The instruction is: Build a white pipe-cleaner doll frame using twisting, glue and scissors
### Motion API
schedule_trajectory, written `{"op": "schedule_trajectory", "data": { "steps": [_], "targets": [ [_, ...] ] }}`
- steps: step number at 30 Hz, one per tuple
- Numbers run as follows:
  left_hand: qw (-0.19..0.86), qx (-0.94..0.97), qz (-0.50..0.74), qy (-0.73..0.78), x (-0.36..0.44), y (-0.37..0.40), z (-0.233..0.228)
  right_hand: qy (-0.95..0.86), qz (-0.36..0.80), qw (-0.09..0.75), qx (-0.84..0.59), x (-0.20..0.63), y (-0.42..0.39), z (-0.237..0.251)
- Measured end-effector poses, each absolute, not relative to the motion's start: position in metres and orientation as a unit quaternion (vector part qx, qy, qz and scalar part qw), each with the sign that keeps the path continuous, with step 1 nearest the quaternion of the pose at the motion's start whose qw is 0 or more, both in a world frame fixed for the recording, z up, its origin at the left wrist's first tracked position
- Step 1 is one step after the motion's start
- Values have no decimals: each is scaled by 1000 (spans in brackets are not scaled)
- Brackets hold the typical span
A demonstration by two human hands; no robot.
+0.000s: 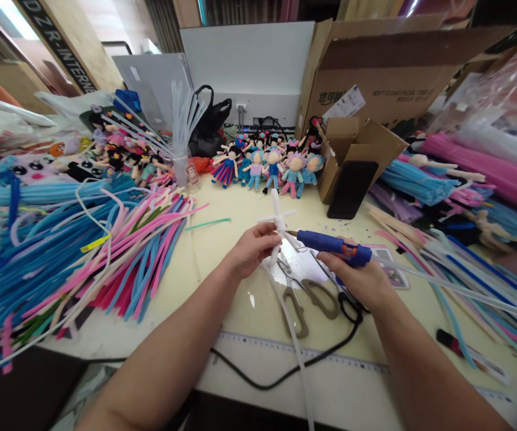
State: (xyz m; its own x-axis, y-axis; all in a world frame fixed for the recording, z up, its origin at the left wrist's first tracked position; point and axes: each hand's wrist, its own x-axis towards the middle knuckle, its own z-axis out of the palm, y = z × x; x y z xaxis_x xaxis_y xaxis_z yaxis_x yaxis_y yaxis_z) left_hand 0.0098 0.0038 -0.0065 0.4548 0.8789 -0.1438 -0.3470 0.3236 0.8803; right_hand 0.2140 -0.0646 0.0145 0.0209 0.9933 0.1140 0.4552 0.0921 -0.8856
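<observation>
Between the thumb and fingers of my left hand (pixel 254 246) is a white pipe-cleaner figure (pixel 278 216), upright, with thin arms sticking out sideways and a long pale strip hanging below it. My right hand (pixel 357 276) is wrapped round a blue glue gun (pixel 330 244) with an orange trigger. Its nozzle points left and is at or very near the figure; I cannot tell if they touch. A clear glue stick (pixel 413 272) runs out of the gun's back end. Under my hands lie scissors with grey-brown handles (pixel 319 296) and a smaller pair with black handles (pixel 350 306).
Bundles of coloured pipe cleaners (pixel 145 245) cover the left side; more strips (pixel 469 269) lie at right. Finished dolls (pixel 274 167) stand at the back beside a cardboard box (pixel 352 140) and a black phone (pixel 352 190). A black cord (pixel 280 382) crosses the ruler (pixel 249 341) in front.
</observation>
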Motion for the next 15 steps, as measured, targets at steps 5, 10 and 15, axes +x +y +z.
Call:
{"op": "schedule_trajectory", "data": {
  "steps": [5,10,15],
  "targets": [
    [736,422,408,336,11,3,-7,-619,324,406,-589,210,-65,15],
    [732,434,406,333,11,3,-8,-632,285,383,-611,208,-65,15],
    [732,437,406,330,11,2,-7,-637,267,362,-627,205,-67,17]
  ]
}}
